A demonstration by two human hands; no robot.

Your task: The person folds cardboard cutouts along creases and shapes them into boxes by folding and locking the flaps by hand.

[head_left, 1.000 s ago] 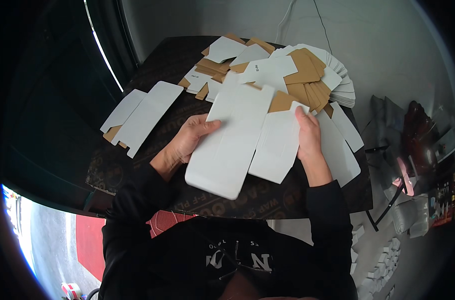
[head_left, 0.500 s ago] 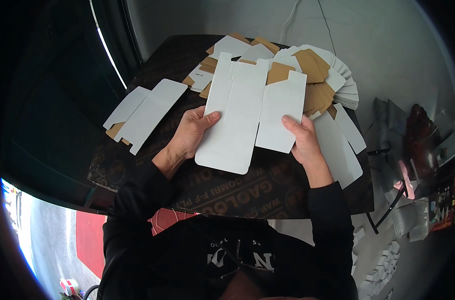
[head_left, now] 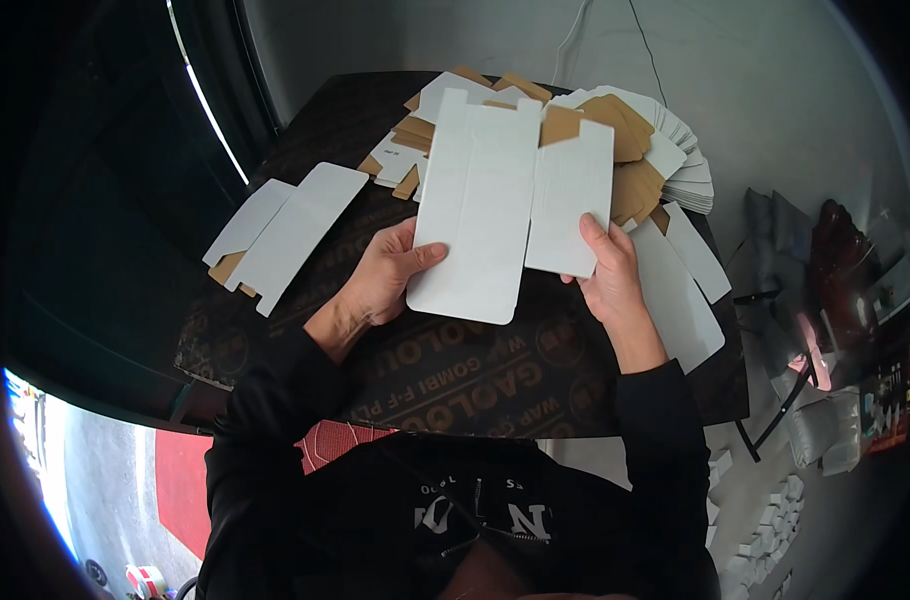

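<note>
A flat, folded white carton (head_left: 478, 210) with a brown inner side is held up over the dark table. My left hand (head_left: 387, 272) grips its left edge near the bottom, thumb on the front face. At the lower right, my right hand (head_left: 609, 268) pinches the shorter panel, thumb in front and fingers behind. The carton's notched end points away from me. Another flattened carton (head_left: 300, 230) lies on the table to the left. Under my right hand's side, a further white carton (head_left: 675, 290) rests near the right edge.
A fanned stack of flat cartons (head_left: 683, 165) covers the far right of the table (head_left: 375, 385). More white and brown cartons (head_left: 405, 160) lie at the back. Small white pieces (head_left: 765, 530) are on the floor at right, near a grey bag (head_left: 815, 435).
Both hands have tilted the carton slightly and shifted it a little away and to the right. My right hand sits closer to the shorter panel's lower corner.
</note>
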